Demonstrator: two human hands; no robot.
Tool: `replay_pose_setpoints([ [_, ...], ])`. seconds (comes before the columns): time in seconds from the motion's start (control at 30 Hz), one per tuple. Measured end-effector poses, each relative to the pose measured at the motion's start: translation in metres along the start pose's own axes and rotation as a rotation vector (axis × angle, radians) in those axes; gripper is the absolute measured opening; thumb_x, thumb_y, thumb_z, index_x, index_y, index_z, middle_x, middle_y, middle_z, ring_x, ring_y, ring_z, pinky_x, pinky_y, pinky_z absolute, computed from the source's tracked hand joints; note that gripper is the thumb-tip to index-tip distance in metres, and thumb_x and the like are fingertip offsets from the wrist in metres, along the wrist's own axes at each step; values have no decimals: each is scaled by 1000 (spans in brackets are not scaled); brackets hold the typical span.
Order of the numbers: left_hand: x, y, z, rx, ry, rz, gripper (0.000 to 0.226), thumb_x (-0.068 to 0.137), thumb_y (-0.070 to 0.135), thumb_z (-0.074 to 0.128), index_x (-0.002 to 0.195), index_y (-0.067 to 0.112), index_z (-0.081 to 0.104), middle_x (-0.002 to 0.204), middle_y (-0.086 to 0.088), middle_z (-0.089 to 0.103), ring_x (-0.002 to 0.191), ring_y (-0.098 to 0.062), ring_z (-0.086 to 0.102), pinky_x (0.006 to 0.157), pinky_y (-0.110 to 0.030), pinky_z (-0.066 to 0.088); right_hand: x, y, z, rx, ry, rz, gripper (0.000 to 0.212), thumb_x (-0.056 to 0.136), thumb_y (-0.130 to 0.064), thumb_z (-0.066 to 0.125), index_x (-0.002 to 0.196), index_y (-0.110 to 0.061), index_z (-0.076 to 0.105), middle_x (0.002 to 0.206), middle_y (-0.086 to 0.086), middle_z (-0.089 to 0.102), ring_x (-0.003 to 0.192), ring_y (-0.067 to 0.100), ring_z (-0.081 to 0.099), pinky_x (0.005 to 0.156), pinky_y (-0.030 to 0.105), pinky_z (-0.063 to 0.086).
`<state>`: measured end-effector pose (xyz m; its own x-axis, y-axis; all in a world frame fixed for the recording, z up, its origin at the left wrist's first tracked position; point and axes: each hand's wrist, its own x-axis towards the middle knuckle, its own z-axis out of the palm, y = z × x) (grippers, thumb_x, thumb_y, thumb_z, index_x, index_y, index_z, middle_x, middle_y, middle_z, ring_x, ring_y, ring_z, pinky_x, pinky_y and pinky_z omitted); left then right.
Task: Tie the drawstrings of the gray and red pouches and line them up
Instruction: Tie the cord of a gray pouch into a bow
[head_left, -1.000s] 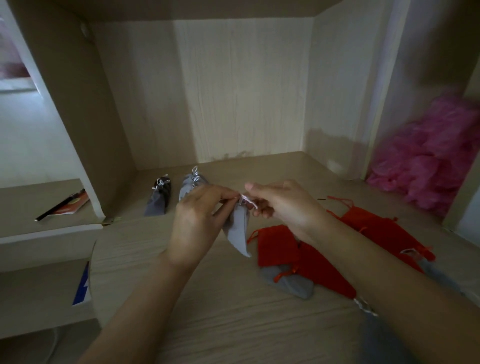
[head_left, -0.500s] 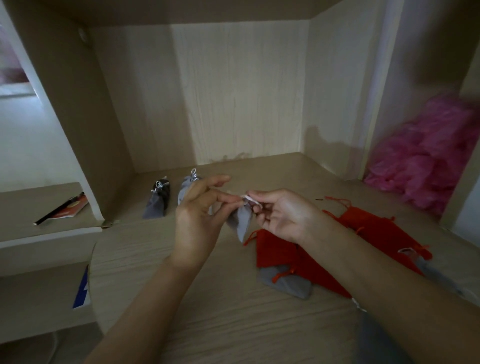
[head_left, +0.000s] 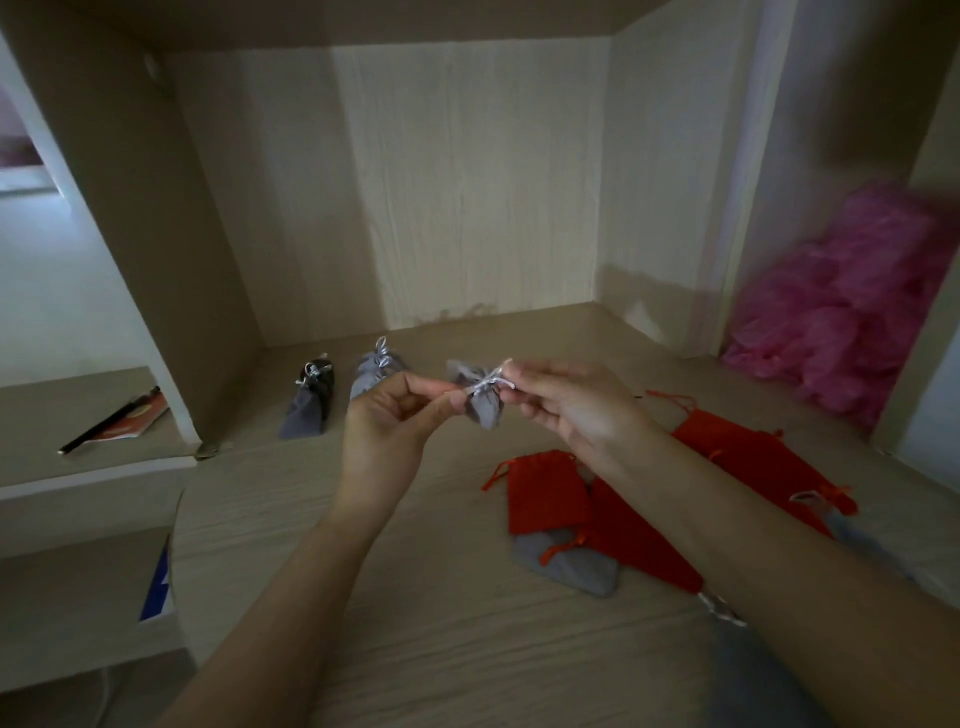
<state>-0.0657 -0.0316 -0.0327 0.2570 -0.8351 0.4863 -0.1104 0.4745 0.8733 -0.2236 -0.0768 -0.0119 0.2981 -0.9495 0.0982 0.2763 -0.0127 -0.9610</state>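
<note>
L hand (head_left: 387, 426) & R hand (head_left: 566, 402) pinch gray pouch (head_left: 484, 408) drawstring (head_left: 488, 385) ends; knot blurry, maybe tied.

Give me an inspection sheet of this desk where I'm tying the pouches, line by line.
surface: pale wood-grain desktop.
job's things: held gray pouch in mid-air, silver drawstring at its neck; dark gray tied pouch and light gray tied pouch side by side at back left; untied red pouches heaped at right, overlapping a flat gray pouch.
clutter: pink heap at far right; booklet on the left shelf.
grips: left hand pinches at the held pouch's neck; right hand pinches the drawstring.
cables: nothing seen.
surroundings: wood-panelled alcove walls; lower side shelf at left.
</note>
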Motion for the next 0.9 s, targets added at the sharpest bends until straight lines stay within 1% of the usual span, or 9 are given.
replay_pose_setpoints([
  [0.1,5,-6,-6,35,57,-31,17,76,-4,70,82,10,62,79,-9,68,67,-6,63,66,-17,50,1,2,0,-105,-25,-62,7,83,0,66,87,-3,69,73,4,70,61,5,65,61,13,49],
  [0.17,6,-8,-6,96,31,-23,20,77,-5,69,84,13,63,77,-3,68,65,-4,61,66,-17,49,1,5,3,-171,-26,-92,8,85,2,63,84,-5,67,71,4,67,59,5,62,58,13,47],
  [0.3,3,-7,-2,124,-59,-24,19,78,-7,68,81,12,66,72,10,71,65,1,63,65,-12,48,2,9,6,-299,3,-147,18,89,1,58,76,-10,61,69,3,61,60,7,56,55,13,45],
  [0.47,2,-9,-3,211,-119,-113,5,76,5,73,77,9,70,61,8,67,55,-1,55,58,-12,47,7,14,5,-387,35,-221,19,90,-3,59,75,-15,61,77,6,61,72,16,57,67,29,48],
  [0.53,1,-9,-2,206,-157,-128,5,78,8,71,74,10,69,58,8,64,56,-2,53,59,-13,46,7,15,4,-412,49,-227,20,90,-4,58,75,-17,61,78,2,62,71,13,58,69,29,48],
  [0.63,-1,-8,0,163,-301,-160,13,85,8,62,73,11,65,58,9,59,60,-4,51,62,-14,44,6,17,5,-302,63,-164,25,91,0,53,71,-14,59,70,0,59,64,8,56,62,19,46],
  [0.77,-4,-6,3,186,-445,-161,15,89,10,57,75,7,60,61,5,56,60,-2,51,63,-12,41,4,19,10,-89,88,-33,29,94,2,48,67,-7,55,62,6,56,51,10,56,48,15,46],
  [0.83,-5,-6,2,179,-500,-158,14,88,14,56,78,4,61,64,1,55,60,-4,51,62,-13,43,4,20,10,-22,114,-15,29,95,0,47,68,-6,55,64,8,57,54,14,56,46,16,46],
  [0.9,-5,-6,1,179,-527,-156,12,89,12,55,81,3,61,63,4,55,59,-3,51,61,-12,43,5,21,11,-52,126,-51,29,96,-3,46,69,-7,56,68,7,58,56,13,56,48,15,46],
])
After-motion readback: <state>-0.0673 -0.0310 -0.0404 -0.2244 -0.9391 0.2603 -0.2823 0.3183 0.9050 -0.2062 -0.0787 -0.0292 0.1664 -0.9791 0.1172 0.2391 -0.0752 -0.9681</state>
